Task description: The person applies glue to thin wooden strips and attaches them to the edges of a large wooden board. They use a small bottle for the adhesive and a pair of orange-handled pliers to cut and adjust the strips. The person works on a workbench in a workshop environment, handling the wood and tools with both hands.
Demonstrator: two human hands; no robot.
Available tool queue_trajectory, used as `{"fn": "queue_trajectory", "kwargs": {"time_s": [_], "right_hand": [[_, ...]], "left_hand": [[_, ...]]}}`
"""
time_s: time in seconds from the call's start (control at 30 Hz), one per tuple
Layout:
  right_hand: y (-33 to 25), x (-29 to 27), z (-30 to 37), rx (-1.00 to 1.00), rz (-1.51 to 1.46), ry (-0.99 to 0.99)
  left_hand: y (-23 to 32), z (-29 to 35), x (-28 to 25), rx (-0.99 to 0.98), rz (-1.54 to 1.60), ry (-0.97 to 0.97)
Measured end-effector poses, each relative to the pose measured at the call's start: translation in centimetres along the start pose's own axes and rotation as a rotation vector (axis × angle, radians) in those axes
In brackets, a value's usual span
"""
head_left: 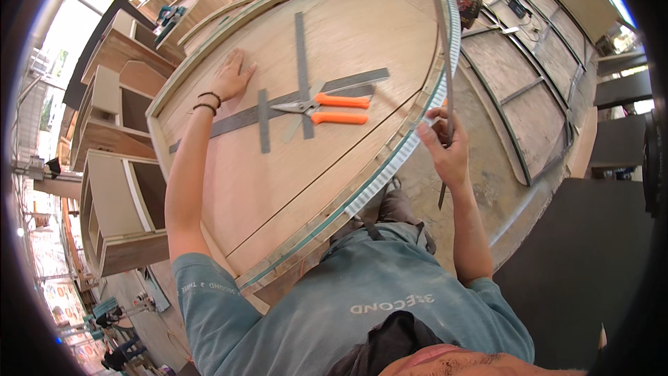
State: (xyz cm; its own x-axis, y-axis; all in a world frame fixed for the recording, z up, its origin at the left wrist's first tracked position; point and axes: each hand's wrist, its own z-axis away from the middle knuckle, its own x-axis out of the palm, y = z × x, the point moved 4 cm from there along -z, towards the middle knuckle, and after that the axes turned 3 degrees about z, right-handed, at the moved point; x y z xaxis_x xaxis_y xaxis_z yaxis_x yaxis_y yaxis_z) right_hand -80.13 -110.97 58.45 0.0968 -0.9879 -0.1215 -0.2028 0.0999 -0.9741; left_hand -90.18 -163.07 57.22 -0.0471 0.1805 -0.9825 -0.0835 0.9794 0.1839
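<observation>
My left hand rests flat, fingers spread, on a large wooden panel with a raised, curved rim. At the panel's right edge, the fingers of my right hand are closed around a long, thin, dark strip. The strip runs upward along the rim, and its pointed lower end hangs below my hand. A white ribbed band follows the outside of the curved edge beside my right hand. Orange-handled cutting snips lie on the panel among several grey strips, right of my left hand.
Several wooden cabinet frames stand at the left, with a teal power tool on one. A dark metal frame lies on the floor at right. Another person is beyond the panel's far edge. A dark board stands at lower right.
</observation>
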Motion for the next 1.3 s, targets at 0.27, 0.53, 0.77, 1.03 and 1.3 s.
{"fn": "queue_trajectory", "kwargs": {"time_s": [0.27, 0.53, 0.77, 1.03, 1.3], "right_hand": [[1.1, -8.3, -6.1, 0.017, 0.032, 0.161], [6.7, -16.8, -19.8, 0.173, 0.131, 0.196], [7.1, -14.9, -29.2, 0.076, 0.074, 0.068], [7.0, -12.3, -32.0, 0.057, 0.063, -0.054], [7.2, -11.8, -32.6, 0.135, -0.156, -0.136]], "left_hand": [[2.8, -6.8, 1.9, -0.030, 0.033, 0.113], [6.8, -7.1, -1.6, -0.150, 0.082, 0.078], [17.4, -13.2, -2.1, -0.083, 0.116, 0.129], [22.7, -18.6, 0.9, -0.247, -0.023, 0.097], [22.7, -17.8, 2.2, -0.250, -0.065, 0.287]]}}
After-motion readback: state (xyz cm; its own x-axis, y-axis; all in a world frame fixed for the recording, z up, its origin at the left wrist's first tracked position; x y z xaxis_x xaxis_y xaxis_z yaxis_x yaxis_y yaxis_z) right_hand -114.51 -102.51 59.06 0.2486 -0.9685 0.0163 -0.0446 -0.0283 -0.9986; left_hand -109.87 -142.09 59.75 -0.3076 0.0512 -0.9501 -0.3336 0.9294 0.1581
